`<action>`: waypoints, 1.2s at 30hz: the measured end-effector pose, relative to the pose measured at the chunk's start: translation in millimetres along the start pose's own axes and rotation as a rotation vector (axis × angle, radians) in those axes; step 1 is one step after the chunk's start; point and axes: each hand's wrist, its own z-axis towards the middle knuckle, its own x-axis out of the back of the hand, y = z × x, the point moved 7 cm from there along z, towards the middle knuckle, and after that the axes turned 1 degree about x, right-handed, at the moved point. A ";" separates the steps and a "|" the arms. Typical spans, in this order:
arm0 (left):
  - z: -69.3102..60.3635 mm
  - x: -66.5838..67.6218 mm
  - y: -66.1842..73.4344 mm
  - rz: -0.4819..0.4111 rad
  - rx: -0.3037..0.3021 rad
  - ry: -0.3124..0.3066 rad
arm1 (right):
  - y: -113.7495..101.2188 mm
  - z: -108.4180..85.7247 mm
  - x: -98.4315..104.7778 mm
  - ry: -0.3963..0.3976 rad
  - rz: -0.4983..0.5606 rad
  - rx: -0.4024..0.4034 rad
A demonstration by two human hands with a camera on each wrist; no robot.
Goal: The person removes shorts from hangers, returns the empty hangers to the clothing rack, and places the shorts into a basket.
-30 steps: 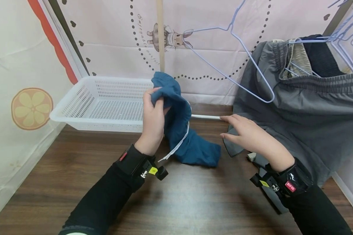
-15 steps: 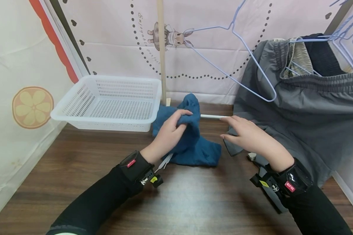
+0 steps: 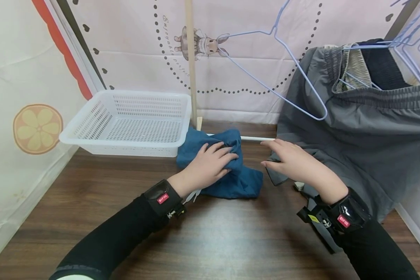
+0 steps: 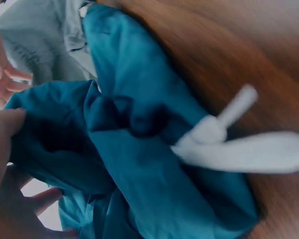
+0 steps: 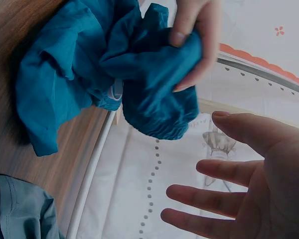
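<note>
A blue garment (image 3: pixel 243 181) with white drawstrings lies bunched on the tabletop. My left hand (image 3: pixel 206 167) rests over it with fingers spread; in the left wrist view the thumb and fingers (image 4: pixel 47 199) of that hand lie apart at the cloth (image 4: pixel 154 174). In the right wrist view, the left hand (image 5: pixel 199 45) is at a raised fold of the blue cloth (image 5: pixel 159 89). My right hand (image 3: pixel 297 163) holds nothing, fingers extended, near grey shorts (image 3: pixel 378 144); its palm (image 5: pixel 284 184) shows in the right wrist view.
A white perforated basket (image 3: pixel 133 151) stands at the left. Behind the cloth are a white rod (image 3: pixel 255 138) and an upright wooden pole (image 3: pixel 191 70). A lilac hanger (image 3: pixel 283 102) hangs above; more hangers (image 3: pixel 409 42) are at the upper right.
My left hand has come down and rightward with the blue cloth, and its fingers have spread from their hold. The upper part of the cloth is lower. My right hand stays nearly still.
</note>
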 end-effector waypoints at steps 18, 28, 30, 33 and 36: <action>-7.4 -42.5 -16.1 0.151 0.048 -0.311 | 3.9 0.8 -8.0 -0.031 0.024 -0.026; -7.1 -31.8 -21.6 0.161 0.026 -0.216 | 4.0 -0.1 -11.2 -0.047 0.025 -0.027; -6.8 -28.0 -21.0 0.205 0.007 -0.181 | 3.6 -0.3 -11.5 -0.048 0.025 -0.024; -6.1 -23.0 -22.3 0.255 0.000 -0.150 | 3.1 -0.8 -11.3 -0.050 0.021 -0.023; -5.2 -19.0 -26.0 0.242 0.026 -0.155 | 3.0 -1.6 -11.0 -0.054 0.020 -0.030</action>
